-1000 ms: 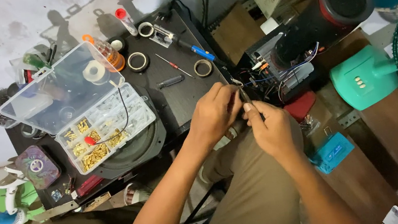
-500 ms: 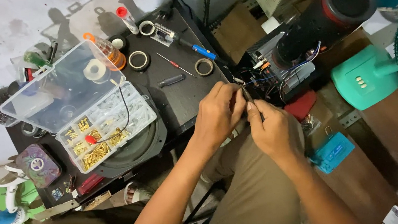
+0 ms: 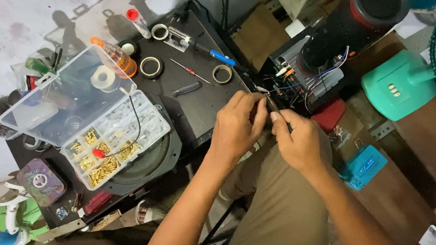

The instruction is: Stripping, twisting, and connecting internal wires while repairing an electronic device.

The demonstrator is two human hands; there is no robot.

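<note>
My left hand [image 3: 238, 124] and my right hand [image 3: 298, 140] meet just in front of an opened black speaker unit [image 3: 326, 54] with bare wires [image 3: 285, 74] spilling from its circuit board. The right hand's fingers close around a thin dark tool [image 3: 279, 115] that points up toward the wires. The left hand pinches something small at the tool's tip, next to a white wire end [image 3: 263, 89]; what it pinches is too small to tell. Both hands hover over my lap, at the edge of a black table [image 3: 199, 108].
On the table lie a clear compartment box [image 3: 114, 138] with brass parts, tape rolls [image 3: 151, 66], a blue-handled screwdriver [image 3: 215, 56] and a small red one [image 3: 189, 71]. A teal fan base [image 3: 399, 89] stands to the right, and a green toy fan [image 3: 4, 232] at the lower left.
Both hands have shifted slightly up toward the speaker's wires. The right hand has turned the dark tool more upright.
</note>
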